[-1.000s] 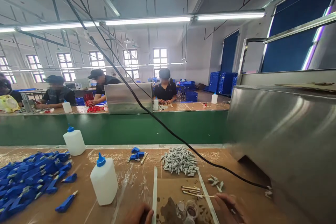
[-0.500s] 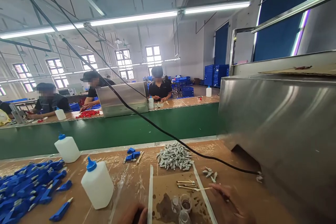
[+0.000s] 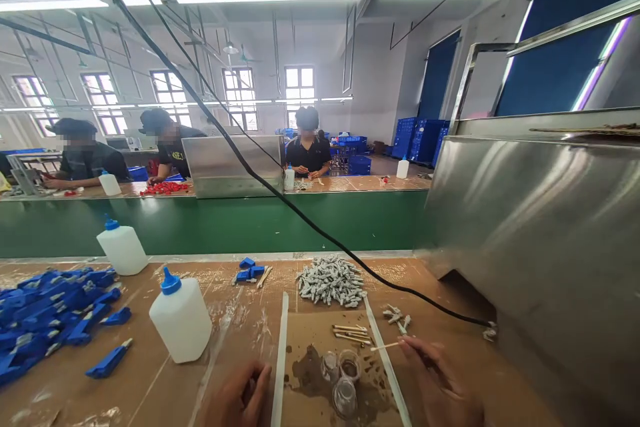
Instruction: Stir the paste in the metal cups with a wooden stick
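My right hand (image 3: 437, 380) pinches a thin wooden stick (image 3: 386, 346) with a pale tip, which points left over a brown-stained cardboard sheet (image 3: 320, 327). Several small glass cups (image 3: 345, 380) stand on that sheet, between my hands and apart from both. Several short sticks (image 3: 351, 334) lie just beyond them. My left hand (image 3: 240, 395) rests curled at the bottom edge, left of a white plastic strip (image 3: 280, 360). Its fingers hide whatever may lie inside. A heap of grey small parts (image 3: 331, 281) sits farther ahead.
A pile of blue plastic parts (image 3: 50, 313) and two white glue bottles (image 3: 180, 317) stand at left. A stainless steel hood (image 3: 530, 227) fills the right. A black cable (image 3: 320, 227) crosses above the bench. Co-workers sit beyond a green-sided bench (image 3: 200, 227).
My view has tilted, so the bench contents sit higher in the frame. My left hand has risen further into view. My right hand still pinches the stick.
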A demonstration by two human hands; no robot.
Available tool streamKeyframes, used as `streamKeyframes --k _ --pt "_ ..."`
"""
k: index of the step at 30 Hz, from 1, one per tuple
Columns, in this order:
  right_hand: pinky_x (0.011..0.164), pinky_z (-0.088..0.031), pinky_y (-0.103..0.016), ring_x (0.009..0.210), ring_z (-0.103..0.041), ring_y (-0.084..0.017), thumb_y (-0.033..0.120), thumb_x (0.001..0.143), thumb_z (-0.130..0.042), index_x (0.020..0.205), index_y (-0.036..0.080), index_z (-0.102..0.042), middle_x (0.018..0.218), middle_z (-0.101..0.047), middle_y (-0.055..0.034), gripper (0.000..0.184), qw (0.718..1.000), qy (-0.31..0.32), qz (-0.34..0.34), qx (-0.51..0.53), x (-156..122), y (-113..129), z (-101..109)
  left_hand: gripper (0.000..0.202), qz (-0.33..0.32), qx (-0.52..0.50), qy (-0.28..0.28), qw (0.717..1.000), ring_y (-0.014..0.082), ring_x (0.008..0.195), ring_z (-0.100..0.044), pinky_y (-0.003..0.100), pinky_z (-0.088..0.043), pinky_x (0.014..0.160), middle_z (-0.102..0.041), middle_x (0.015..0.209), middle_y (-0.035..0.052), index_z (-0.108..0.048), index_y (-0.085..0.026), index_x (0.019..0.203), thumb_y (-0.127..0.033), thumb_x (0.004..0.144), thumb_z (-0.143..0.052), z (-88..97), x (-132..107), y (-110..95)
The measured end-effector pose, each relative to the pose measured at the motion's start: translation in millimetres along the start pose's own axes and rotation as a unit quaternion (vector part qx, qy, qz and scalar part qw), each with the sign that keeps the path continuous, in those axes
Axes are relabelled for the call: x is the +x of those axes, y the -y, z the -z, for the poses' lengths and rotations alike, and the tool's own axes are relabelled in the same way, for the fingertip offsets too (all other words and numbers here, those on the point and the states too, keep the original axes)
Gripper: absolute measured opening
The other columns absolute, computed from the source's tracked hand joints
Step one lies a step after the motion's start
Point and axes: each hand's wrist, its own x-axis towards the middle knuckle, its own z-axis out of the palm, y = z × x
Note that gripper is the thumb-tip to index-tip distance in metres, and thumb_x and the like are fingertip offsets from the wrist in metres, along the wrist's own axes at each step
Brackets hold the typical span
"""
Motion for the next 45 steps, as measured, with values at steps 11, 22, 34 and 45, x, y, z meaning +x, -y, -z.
streamKeyframes --k 11,22,34,45 --pt "0.071 -0.050 -0.025 0.073 -0.063 -0.015 0.048 0.087 -0.069 0.090 0.022 -0.076 0.082 -0.071 -0.0004 0.027 0.995 0.048 0.066 -0.062 -3.0 24.4 2.1 0.039 -0.028 0.002 0.036 0.999 0.0189 0.073 -0.066 0.027 -0.046 0.069 -0.072 0.079 -0.0014 -0.068 -0.025 0.084 -0.057 0.095 -0.048 3.8 -2.3 -9.1" --pt "0.071 -0.051 -0.026 0.075 -0.065 -0.017 0.048 0.089 -0.068 0.092 0.021 -0.077 0.086 -0.074 -0.0032 0.029 0.991 0.066 0.065 -0.092 -2.2 23.3 5.4 0.036 -0.049 0.013 0.015 0.999 0.0180 0.066 -0.066 0.025 -0.047 0.064 -0.072 0.071 -0.0023 -0.069 -0.025 0.076 -0.054 0.091 -0.053 3.9 0.5 -13.8" --pt "0.072 -0.050 -0.025 0.074 -0.065 -0.016 0.047 0.088 -0.069 0.094 0.022 -0.077 0.086 -0.074 -0.0011 0.027 0.989 0.082 0.064 -0.101 -3.0 22.3 5.3 0.037 -0.044 0.004 0.029 0.999 0.0166 0.066 -0.064 0.025 -0.045 0.064 -0.071 0.072 -0.0031 -0.068 -0.025 0.079 -0.053 0.094 -0.050 2.9 -1.8 -11.8" --pt "0.068 -0.052 -0.026 0.072 -0.064 -0.017 0.048 0.087 -0.069 0.090 0.020 -0.077 0.083 -0.073 -0.0030 0.029 0.991 0.062 0.070 -0.094 -2.8 29.3 3.1 0.035 -0.042 0.000 0.032 0.999 0.0164 0.067 -0.064 0.025 -0.044 0.065 -0.071 0.074 -0.0035 -0.068 -0.025 0.081 -0.053 0.095 -0.051 1.2 -2.1 -10.1"
